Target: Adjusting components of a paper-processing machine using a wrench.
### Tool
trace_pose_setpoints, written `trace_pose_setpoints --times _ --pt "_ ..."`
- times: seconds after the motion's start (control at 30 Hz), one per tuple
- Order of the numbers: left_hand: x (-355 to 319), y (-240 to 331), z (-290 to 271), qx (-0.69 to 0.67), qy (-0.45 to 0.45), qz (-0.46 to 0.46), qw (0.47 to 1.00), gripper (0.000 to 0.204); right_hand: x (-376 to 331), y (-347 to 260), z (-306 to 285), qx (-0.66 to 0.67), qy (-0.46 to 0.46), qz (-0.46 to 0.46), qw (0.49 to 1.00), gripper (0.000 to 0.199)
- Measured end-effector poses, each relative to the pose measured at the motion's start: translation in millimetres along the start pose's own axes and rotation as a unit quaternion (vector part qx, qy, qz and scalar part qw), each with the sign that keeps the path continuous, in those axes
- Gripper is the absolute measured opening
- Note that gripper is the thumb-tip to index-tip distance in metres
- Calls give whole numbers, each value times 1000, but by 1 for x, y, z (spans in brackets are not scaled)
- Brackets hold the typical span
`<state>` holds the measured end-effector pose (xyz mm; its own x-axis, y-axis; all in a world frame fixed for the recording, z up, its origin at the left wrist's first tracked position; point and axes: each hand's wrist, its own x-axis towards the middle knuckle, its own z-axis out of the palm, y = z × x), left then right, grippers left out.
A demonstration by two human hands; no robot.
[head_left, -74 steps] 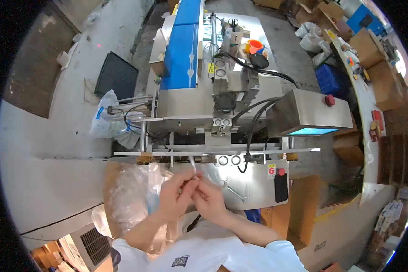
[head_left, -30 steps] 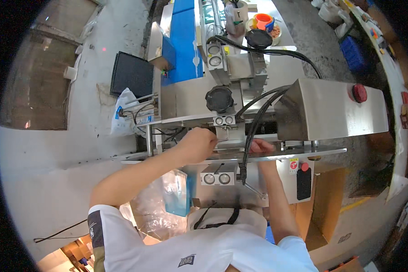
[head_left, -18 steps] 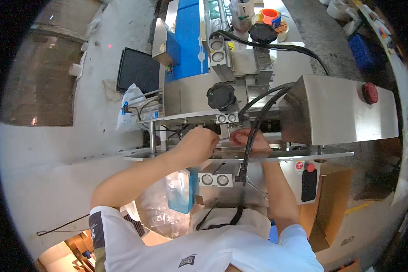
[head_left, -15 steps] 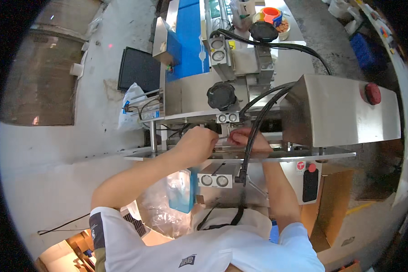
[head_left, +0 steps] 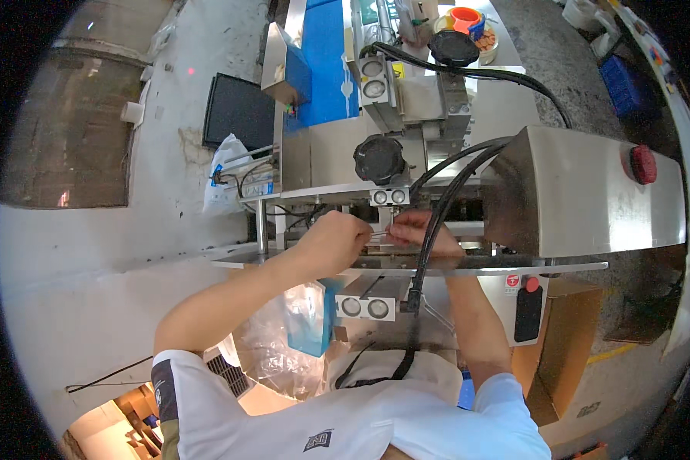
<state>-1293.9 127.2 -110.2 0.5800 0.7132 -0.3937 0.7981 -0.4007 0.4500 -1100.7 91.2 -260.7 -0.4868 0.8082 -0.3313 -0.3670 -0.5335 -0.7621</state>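
Note:
Both hands are inside the gap of a stainless steel machine, below a black lobed knob (head_left: pixel 379 159) and a small metal block with two round holes (head_left: pixel 389 198). My left hand (head_left: pixel 336 239) is closed, its fingers pinching a thin metal rod (head_left: pixel 379 233) that points toward the right hand; its far end and kind cannot be made out. My right hand (head_left: pixel 422 231) is bent in from the right, fingertips together at the rod's other end, under the block. What those fingertips grip is too small to tell. Black hoses (head_left: pixel 437 222) pass over the right hand's wrist side.
A steel box with a red button (head_left: pixel 642 164) stands to the right of the hands. Nearer me are a metal edge (head_left: pixel 514 267), a cylinder block (head_left: pixel 366 307) and a clear plastic bag (head_left: pixel 276 349). Beyond lies a blue conveyor belt (head_left: pixel 326 69), with an orange cup (head_left: pixel 464 17) further right.
The whole view has shifted slightly. My right fingers have moved a little and look straighter; my left hand keeps its pinch on the thin rod.

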Motion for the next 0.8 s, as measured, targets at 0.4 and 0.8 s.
trace_pose_setpoints --times 0.4,0.8 --pt "12 -56 -17 -136 -154 -59 977 32 5 6 2 -17 22 -5 1000 18" --pt "-18 8 -66 -459 -161 -125 865 33 5 7 -1 8 29 -16 999 24"
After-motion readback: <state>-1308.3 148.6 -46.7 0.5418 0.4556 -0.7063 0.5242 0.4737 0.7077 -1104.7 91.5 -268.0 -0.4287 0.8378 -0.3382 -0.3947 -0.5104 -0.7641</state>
